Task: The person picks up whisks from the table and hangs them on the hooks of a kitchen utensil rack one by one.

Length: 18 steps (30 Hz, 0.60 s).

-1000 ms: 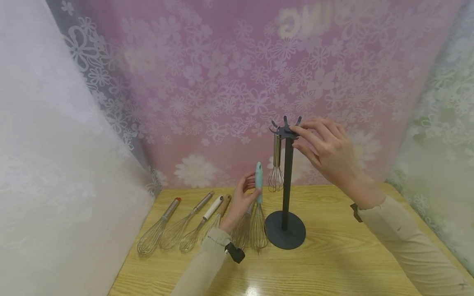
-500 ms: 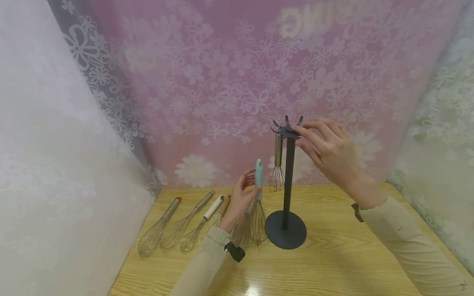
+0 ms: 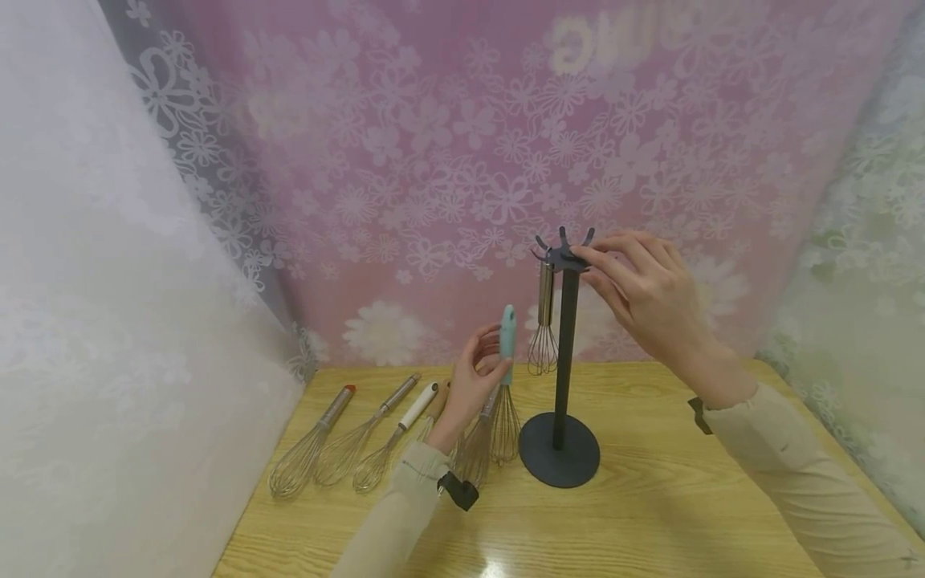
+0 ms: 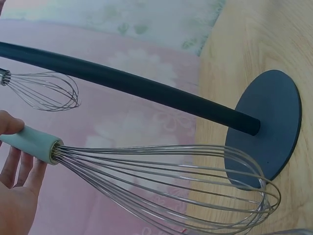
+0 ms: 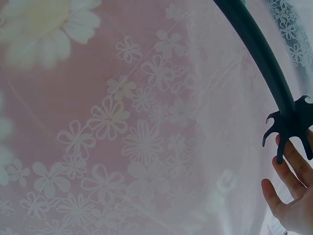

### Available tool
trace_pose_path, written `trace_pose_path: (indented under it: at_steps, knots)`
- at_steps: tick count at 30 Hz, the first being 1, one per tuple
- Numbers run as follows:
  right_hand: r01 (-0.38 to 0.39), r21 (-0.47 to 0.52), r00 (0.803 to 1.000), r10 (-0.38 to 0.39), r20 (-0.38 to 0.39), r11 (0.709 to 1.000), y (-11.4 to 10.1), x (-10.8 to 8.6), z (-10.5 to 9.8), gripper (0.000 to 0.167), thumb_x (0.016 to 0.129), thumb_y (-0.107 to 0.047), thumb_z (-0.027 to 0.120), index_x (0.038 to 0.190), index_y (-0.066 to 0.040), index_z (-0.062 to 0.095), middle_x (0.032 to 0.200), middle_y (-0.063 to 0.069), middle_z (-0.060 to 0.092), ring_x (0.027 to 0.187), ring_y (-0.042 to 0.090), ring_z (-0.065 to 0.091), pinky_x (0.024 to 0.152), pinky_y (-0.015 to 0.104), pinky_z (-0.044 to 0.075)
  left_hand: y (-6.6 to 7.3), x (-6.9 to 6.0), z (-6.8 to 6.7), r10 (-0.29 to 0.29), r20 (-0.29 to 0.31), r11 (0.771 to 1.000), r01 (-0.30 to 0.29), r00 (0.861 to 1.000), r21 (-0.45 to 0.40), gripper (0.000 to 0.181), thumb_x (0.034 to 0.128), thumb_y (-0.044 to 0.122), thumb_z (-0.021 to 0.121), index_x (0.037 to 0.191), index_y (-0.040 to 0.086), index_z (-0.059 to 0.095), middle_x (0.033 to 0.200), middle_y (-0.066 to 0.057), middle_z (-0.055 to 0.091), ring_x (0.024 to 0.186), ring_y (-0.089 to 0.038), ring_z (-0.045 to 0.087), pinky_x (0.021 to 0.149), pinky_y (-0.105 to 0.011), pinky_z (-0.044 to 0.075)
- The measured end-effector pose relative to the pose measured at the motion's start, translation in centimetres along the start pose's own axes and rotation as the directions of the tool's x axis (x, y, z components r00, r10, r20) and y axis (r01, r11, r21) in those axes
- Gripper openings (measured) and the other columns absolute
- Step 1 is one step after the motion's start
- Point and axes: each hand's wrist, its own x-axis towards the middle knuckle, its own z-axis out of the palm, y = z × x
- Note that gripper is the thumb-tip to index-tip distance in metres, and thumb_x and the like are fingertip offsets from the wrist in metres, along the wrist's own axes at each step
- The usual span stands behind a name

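Observation:
In the head view my left hand (image 3: 473,389) holds a whisk by its mint-green handle (image 3: 508,345), handle up and wires hanging down, left of a black hook stand (image 3: 564,353). The left wrist view shows the same green-handled whisk (image 4: 161,178) beside the stand's post, its wire loop in front of the round base (image 4: 271,117). My right hand (image 3: 646,293) grips the stand's hooked top (image 3: 567,255) between thumb and fingers; the right wrist view shows its fingertips (image 5: 288,164) against the hooks. A small metal whisk (image 3: 544,309) hangs from a hook on the left side.
Several more whisks lie on the wooden table (image 3: 636,514) to the left, among them a red-tipped one (image 3: 318,445), a white-handled one (image 3: 401,429) and a metal-handled one (image 3: 480,433) under my left arm. Flowered cloth (image 3: 405,201) hangs behind and at both sides.
The left hand has raised the green-handled whisk slightly, so its wires sit higher beside the stand. My right hand keeps its hold on the stand's top.

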Motion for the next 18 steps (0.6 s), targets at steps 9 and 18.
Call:
trace_pose_path:
  at_steps: [9,18]
  knots:
    - [-0.006,0.002,1.0,0.006,0.008,1.0,0.0,0.0,-0.1,0.042,0.106,-0.037,0.051,0.125,-0.006,0.072,0.109,0.021,0.068,0.108,0.044,0.058,0.085,0.058,0.048,1.0,0.5,0.2,0.045,-0.008,0.999,-0.045,0.999,-0.026,0.054,0.0929,-0.014,0.062,0.144,-0.012,0.043,0.134,-0.035,0.053,0.118,-0.052,0.053,0.098,-0.061,0.051]
    - [0.0,0.002,1.0,0.0,0.0,1.0,-0.2,0.2,-0.3,0.041,0.106,-0.036,0.052,0.123,-0.005,0.073,0.107,0.022,0.068,0.106,0.044,0.059,0.082,0.056,0.047,-0.7,1.4,0.2,0.077,-0.025,0.997,-0.077,0.997,-0.008,0.057,0.0923,-0.012,0.065,0.146,-0.004,0.046,0.135,-0.03,0.055,0.117,-0.046,0.056,0.098,-0.057,0.053]
